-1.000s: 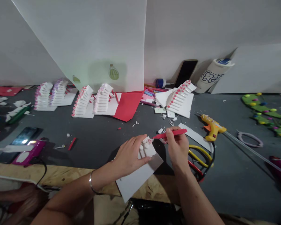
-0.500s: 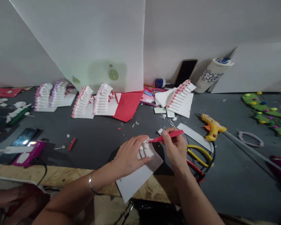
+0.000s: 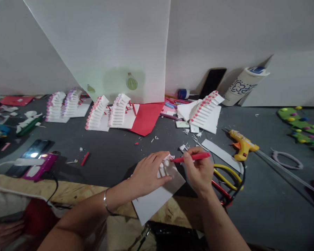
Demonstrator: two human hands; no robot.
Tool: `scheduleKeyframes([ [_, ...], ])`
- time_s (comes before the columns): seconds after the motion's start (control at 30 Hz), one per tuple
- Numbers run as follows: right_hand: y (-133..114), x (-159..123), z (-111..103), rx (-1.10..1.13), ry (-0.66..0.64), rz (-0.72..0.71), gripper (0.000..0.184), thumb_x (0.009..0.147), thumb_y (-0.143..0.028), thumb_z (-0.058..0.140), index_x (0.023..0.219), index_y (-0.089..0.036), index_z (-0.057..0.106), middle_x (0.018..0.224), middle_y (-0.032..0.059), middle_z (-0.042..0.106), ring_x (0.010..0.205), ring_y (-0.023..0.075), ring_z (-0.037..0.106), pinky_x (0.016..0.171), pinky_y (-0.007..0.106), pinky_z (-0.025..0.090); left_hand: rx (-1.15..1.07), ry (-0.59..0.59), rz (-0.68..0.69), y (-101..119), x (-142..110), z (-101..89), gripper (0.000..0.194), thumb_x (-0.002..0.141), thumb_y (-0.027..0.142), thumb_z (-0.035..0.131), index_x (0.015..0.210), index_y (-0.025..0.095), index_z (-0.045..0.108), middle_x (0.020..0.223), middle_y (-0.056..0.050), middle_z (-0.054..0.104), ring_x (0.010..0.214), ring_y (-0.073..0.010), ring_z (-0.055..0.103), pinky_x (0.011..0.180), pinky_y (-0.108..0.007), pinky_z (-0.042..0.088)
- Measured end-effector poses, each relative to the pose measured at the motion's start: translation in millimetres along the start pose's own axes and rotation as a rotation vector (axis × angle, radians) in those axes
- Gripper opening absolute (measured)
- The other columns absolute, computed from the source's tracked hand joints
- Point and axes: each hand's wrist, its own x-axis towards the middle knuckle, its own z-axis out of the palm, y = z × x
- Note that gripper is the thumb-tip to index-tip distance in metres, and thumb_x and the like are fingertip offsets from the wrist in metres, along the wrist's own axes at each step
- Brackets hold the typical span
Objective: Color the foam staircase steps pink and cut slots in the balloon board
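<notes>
My right hand (image 3: pixel 200 172) grips a red felt-tip pen (image 3: pixel 201 156) with its barrel nearly level. The pen's tip touches, or almost touches, the end of a white ribbed paper piece (image 3: pixel 162 171), where small red marks show. That piece is under my left hand (image 3: pixel 148 174), whose fingers and thumb close round it from the left. Below it a white card (image 3: pixel 153 205) sticks out past the table's front edge. My left palm hides much of the ribbed piece.
Stepped white models with coloured ends (image 3: pixel 95 115) stand along the back, another (image 3: pixel 205 111) to the right. Yellow-handled scissors (image 3: pixel 229 174), a yellow glue gun (image 3: pixel 242 143) and a white strip (image 3: pixel 222 156) lie right. A phone (image 3: pixel 28 153) and another person's hand (image 3: pixel 6 233) are left.
The pen has tilted to a more level angle, its tip staying at the ribbed piece. The view has shifted slightly left. At far left, the other person's hands have moved.
</notes>
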Motion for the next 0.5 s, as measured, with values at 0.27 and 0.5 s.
scheduleKeyframes([
  [0.27, 1.6, 0.8, 6.1, -0.010, 0.017, 0.007, 0.019, 0.086, -0.037, 0.063, 0.075, -0.022, 0.059, 0.067, -0.0034, 0.058, 0.057, 0.0122, 0.050, 0.057, 0.027, 0.040, 0.014, 0.011, -0.006, -0.8, 0.3, 1.9, 0.070, 0.083, 0.048, 0.066, 0.144, 0.026, 0.040, 0.143, -0.012, 0.056, 0.131, -0.0297, 0.053, 0.106, -0.052, 0.045],
  [0.5, -1.0, 4.4, 8.4, -0.011, 0.014, -0.035, 0.019, 0.087, -0.036, 0.061, 0.073, -0.022, 0.057, 0.066, -0.0039, 0.057, 0.058, 0.0123, 0.051, 0.058, 0.027, 0.041, 0.013, -0.004, -0.031, 0.9, 0.7, 0.8, 0.073, 0.081, 0.046, 0.070, 0.144, 0.023, 0.039, 0.144, -0.012, 0.055, 0.132, -0.0296, 0.053, 0.108, -0.051, 0.044],
])
